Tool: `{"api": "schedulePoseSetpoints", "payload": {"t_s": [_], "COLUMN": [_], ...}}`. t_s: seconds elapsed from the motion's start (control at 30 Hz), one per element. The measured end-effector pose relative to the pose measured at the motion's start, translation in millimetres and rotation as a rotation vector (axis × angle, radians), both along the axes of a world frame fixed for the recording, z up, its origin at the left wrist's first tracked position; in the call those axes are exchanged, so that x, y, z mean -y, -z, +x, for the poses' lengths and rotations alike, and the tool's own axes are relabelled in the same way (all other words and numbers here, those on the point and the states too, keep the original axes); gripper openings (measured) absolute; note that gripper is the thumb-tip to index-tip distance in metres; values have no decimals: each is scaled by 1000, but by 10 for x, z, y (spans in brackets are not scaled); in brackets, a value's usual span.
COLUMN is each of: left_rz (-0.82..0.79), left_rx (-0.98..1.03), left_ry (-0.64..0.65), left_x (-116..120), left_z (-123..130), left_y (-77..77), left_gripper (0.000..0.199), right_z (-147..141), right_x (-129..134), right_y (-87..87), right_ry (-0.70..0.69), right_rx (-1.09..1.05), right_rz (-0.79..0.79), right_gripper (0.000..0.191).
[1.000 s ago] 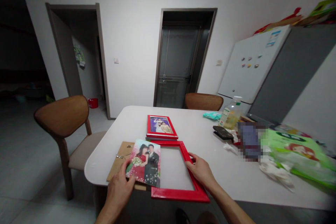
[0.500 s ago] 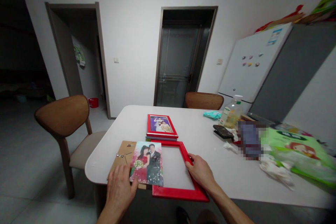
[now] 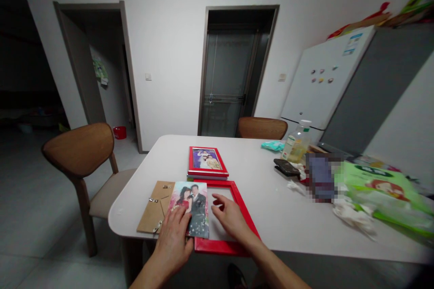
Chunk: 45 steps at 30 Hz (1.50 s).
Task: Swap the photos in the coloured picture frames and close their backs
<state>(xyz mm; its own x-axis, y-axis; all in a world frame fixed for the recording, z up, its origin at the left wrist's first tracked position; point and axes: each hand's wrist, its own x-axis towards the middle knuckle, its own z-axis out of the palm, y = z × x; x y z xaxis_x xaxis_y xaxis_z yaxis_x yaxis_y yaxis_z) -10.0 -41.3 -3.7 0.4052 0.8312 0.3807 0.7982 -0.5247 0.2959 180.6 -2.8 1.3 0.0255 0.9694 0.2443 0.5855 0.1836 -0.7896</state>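
My left hand lies on the lower part of a wedding photo, its fingers stretched over the print and its thumb near the bottom edge. Under the photo's left side, a brown backing board with metal clips shows. The photo's right side overlaps an empty red picture frame. Over that frame's opening hovers my right hand, fingers apart and holding nothing, close to the photo's right edge. Just behind sits a framed photo with a red border, on top of what looks like another frame.
On the right of the white table are a bottle, a black wallet-like item, crumpled tissues and a green tissue pack. A turquoise packet lies farther back. Wooden chairs stand at the left and far side.
My right hand has let go of the red frame's right side and moved left over its opening. My left hand has slid right from the board's corner onto the photo.
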Motion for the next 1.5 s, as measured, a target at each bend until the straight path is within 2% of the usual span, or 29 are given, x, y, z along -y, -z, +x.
{"api": "schedulePoseSetpoints", "payload": {"t_s": [0.13, 0.23, 0.37, 0.43, 0.5, 0.6, 0.67, 0.77, 0.87, 0.97, 1.13, 1.27, 1.4, 1.5], "left_rz": [-3, 46, 159, 152, 65, -201, -389, -568, -626, -569, -418, -311, -219, -193], "left_rx": [-43, 1, 273, 474, 750, 1232, 1468, 1627, 1569, 1392, 862, 542, 413, 364], "left_ry": [7, 13, 61, 45, -44, -125, -64, 55, 97, 60, 7, 48, 119, 126], "left_x": [-21, -88, -165, -166, -150, -122, -103, -68, -45, -49, -16, 59, 83, 81], "left_z": [94, 123, 85, 88, 139, 305, 438, 590, 630, 576, 477, 496, 521, 514], "left_y": [-7, -22, -164, -268, -345, -359, -315, -242, -208, -192, -126, -1, 119, 129], "left_gripper": [55, 57, 48, 42, 36, 34, 37, 39, 43, 49, 45, 49, 50, 50], "right_z": [-289, -416, -474, -455, -414, -324, -243, -76, 133, 340, 567, 591, 543, 527], "right_x": [-77, -88, -27, 9, 39, 68, 75, 70, 46, -2, -134, -240, -311, -337], "right_y": [-14, -169, -440, -475, -419, -252, -166, -134, -183, -242, -225, -103, -29, -36], "right_ry": [-45, -58, -84, -32, 23, 13, 21, 104, 128, 128, 145, 154, 141, 133], "right_rx": [-340, -584, -825, -874, -900, -960, -997, -959, -885, -882, -794, -617, -466, -445], "right_rz": [-110, -71, 1, -38, -142, -301, -275, -140, -133, -180, -249, -241, -214, -214], "right_gripper": [46, 48, 46, 45, 41, 34, 34, 38, 41, 43, 44, 43, 42, 41]}}
